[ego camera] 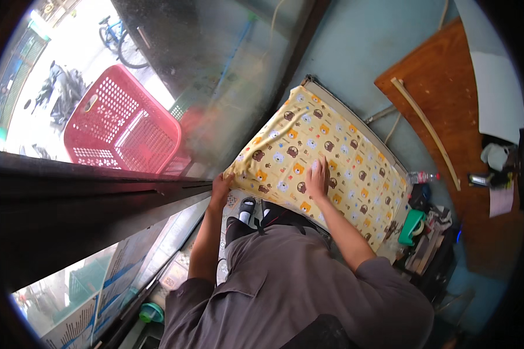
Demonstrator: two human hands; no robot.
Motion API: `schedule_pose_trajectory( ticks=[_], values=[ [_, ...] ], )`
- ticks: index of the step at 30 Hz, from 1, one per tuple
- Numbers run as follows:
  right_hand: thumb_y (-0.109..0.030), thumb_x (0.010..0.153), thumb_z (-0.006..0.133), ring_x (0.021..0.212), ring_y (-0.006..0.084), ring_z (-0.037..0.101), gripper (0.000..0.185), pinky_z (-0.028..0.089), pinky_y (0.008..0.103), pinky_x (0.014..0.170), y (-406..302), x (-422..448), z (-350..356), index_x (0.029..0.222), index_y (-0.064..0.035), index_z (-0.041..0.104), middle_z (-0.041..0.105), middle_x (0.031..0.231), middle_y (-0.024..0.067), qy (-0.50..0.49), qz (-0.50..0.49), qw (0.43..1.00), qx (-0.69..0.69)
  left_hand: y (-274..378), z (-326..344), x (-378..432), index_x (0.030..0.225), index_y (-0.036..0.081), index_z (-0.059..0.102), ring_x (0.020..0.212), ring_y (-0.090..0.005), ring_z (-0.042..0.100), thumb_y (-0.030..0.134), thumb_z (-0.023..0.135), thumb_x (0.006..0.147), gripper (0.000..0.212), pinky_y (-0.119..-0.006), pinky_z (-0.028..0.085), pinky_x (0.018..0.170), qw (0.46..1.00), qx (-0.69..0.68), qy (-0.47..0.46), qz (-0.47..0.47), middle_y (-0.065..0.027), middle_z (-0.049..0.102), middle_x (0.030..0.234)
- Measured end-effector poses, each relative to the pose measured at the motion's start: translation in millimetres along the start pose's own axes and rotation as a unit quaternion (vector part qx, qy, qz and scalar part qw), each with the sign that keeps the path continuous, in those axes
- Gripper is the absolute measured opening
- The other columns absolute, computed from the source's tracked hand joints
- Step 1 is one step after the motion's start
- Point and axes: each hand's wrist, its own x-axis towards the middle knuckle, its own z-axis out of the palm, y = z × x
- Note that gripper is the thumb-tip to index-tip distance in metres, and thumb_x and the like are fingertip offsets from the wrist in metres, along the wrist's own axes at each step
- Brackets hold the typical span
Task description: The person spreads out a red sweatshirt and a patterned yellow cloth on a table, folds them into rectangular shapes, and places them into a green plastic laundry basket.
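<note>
A pale yellow cloth (284, 144) printed with cartoon bears covers most of a tabletop before me. My left hand (221, 188) pinches the cloth's near left corner, where the fabric bunches and creases. Over the middle of the cloth lies my right hand (318, 179), palm down and fingers stretched forward, gripping nothing. Wrinkles run along the cloth's left side, while its right part looks flatter. The tabletop's pale rim (353, 118) shows along the far right edge.
Beside the cloth's right end are a plastic bottle (421, 177) and a green tape dispenser (412, 227). A wooden board (441, 96) carries a thin wooden strip (425, 131). Left, a pink perforated plastic basket (124, 124) stands past a dark frame (91, 196). A green container (151, 313) sits low.
</note>
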Motion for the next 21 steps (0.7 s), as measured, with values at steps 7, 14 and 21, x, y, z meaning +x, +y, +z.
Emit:
schedule_pose_trajectory(
  ticks=[7, 14, 21],
  values=[
    [-0.027, 0.089, 0.053, 0.125, 0.0402, 0.049, 0.051, 0.039, 0.0462, 0.106, -66, 280, 14, 0.132, 0.0008, 0.048, 0.052, 0.133, 0.0228, -0.094, -0.151, 0.984, -0.016, 8, 20, -31, 0.116, -0.001, 0.061, 0.086, -0.0116, 0.06, 0.02, 0.067, 0.091, 0.034, -0.028, 0.048, 0.079, 0.98, 0.17, 0.099, 0.019, -0.004, 0.067, 0.099],
    [-0.028, 0.087, 0.053, 0.131, 0.0301, 0.048, 0.05, 0.033, 0.0483, 0.111, -132, 378, 36, 0.132, -0.0077, 0.056, 0.052, 0.141, 0.0129, -0.295, -0.122, 0.914, -0.25, 15, 48, -50, 0.114, -0.002, 0.061, 0.088, -0.0127, 0.061, 0.018, 0.066, 0.091, 0.031, -0.028, 0.048, 0.082, 0.965, 0.195, 0.172, 0.03, -0.0066, 0.068, 0.099],
    [-0.022, 0.088, 0.057, 0.117, 0.0274, 0.059, 0.033, 0.045, 0.0398, 0.1, -91, 398, 31, 0.119, -0.0128, 0.065, 0.063, 0.125, 0.0131, -0.28, -0.155, 0.947, -0.011, 31, 77, -74, 0.116, -0.002, 0.059, 0.09, -0.0102, 0.059, 0.016, 0.065, 0.093, 0.031, -0.026, 0.046, 0.082, 0.967, 0.19, 0.165, 0.032, -0.0057, 0.066, 0.102]
  ],
)
